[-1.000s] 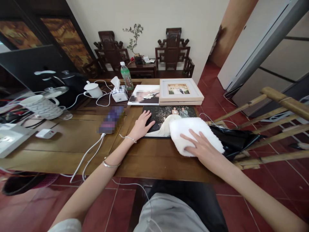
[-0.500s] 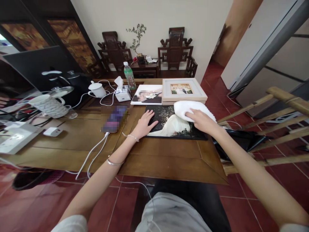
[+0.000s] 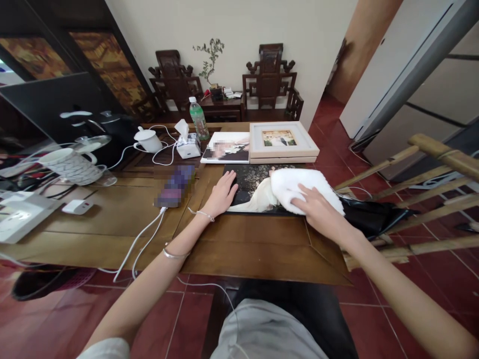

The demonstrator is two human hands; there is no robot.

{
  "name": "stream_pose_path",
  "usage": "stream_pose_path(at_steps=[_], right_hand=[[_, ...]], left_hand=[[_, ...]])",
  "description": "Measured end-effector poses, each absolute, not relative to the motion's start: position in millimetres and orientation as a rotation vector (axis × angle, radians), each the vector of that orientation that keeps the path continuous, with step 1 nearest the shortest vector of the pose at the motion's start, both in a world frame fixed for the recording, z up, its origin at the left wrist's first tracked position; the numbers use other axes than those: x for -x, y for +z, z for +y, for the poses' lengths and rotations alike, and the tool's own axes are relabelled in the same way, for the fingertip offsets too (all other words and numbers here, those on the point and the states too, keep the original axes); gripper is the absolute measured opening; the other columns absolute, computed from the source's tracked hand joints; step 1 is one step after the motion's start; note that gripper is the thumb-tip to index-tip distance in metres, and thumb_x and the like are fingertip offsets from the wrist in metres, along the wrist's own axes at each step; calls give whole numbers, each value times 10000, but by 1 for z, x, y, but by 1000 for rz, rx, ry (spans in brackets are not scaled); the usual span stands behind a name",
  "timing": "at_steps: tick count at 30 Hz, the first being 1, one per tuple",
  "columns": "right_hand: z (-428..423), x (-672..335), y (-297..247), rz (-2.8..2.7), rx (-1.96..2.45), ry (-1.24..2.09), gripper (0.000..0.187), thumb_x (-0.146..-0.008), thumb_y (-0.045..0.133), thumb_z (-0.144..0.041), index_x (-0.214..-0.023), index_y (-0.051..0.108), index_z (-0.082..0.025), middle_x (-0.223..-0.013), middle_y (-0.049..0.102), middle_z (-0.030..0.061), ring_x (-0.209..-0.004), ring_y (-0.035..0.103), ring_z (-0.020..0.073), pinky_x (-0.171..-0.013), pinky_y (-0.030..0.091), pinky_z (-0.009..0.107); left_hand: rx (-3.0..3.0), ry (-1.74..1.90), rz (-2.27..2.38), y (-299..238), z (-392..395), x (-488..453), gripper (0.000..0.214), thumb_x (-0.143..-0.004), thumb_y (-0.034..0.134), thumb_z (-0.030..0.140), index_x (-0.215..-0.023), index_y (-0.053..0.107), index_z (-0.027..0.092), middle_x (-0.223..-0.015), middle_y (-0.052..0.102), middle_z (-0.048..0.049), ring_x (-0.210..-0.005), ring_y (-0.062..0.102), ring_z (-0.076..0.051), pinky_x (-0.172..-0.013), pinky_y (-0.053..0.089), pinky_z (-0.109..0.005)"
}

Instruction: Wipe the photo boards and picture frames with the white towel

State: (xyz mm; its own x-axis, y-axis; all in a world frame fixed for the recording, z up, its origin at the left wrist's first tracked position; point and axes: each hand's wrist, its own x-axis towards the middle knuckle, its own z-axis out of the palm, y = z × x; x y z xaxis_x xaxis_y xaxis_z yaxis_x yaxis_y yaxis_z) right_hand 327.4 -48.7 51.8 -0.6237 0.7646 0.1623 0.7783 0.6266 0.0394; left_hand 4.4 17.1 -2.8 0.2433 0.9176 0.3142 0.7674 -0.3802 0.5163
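A dark photo print (image 3: 250, 185) lies flat on the wooden table (image 3: 239, 244). My left hand (image 3: 221, 194) rests open, fingers flat, on the print's left edge. My right hand (image 3: 318, 212) lies flat on a fluffy white cloth (image 3: 299, 187), pressing it onto the right half of the print. The cloth hides that part of the picture.
Behind the print lie a framed photo (image 3: 282, 141) and another print (image 3: 226, 148). A tissue box (image 3: 187, 144), green bottle (image 3: 197, 119), white cups (image 3: 147, 140), a phone (image 3: 175, 185) with white cable and a power strip (image 3: 18, 217) crowd the left. A wooden rack (image 3: 422, 199) and black bag (image 3: 370, 217) stand right.
My right hand slid the cloth from the near right corner up to the print's far edge, then back toward me over its right side. My left hand stayed on the left edge.
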Motion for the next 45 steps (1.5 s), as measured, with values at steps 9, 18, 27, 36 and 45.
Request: stream_pose_path(at_steps=[9, 18, 27, 36, 45], right_hand=[[-105, -334, 46, -2727, 1133, -154, 644, -631, 352, 153, -1065, 679, -193, -1425, 569, 111, -1419, 363, 397, -1075, 366, 659], [1, -318, 65, -2693, 1331, -82, 627, -676, 401, 80, -1230, 615, -121, -1221, 648, 227, -1334, 476, 366, -1013, 433, 520], [1, -322, 57, -2718, 1353, -129, 728, -670, 358, 133, -1302, 577, -153, -1330, 605, 189, -1430, 354, 354, -1079, 343, 608], [-109, -321, 49, -2777, 1164, -147, 610, -682, 388, 147, -1028, 724, -227, -1511, 481, 90, -1455, 295, 390, -1060, 326, 727], [-43, -302, 60, -2772, 1262, -29, 796, -649, 345, 158, -1304, 610, -210, -1489, 502, 120, -1445, 311, 391, -1076, 319, 690]], left_hand=[[-2324, 778, 1583, -4, 20, -3, 516, -996, 348, 351, -1441, 454, 113, -1572, 374, -161, -1494, 274, -273, -1182, 288, -558], [-2332, 784, 1554, -5, 21, 0, 512, -996, 344, 347, -1438, 462, 117, -1572, 376, -157, -1496, 270, -270, -1189, 274, -556], [-2279, 868, 1573, -7, 21, -1, 490, -990, 363, 350, -1416, 498, 150, -1557, 407, -144, -1482, 304, -266, -1188, 272, -560], [-2298, 806, 1577, -2, 18, -2, 503, -986, 356, 339, -1429, 479, 133, -1566, 387, -157, -1485, 293, -280, -1184, 273, -567], [-2325, 784, 1565, -1, 19, -1, 519, -985, 360, 359, -1432, 477, 124, -1568, 383, -155, -1487, 288, -273, -1188, 262, -565]])
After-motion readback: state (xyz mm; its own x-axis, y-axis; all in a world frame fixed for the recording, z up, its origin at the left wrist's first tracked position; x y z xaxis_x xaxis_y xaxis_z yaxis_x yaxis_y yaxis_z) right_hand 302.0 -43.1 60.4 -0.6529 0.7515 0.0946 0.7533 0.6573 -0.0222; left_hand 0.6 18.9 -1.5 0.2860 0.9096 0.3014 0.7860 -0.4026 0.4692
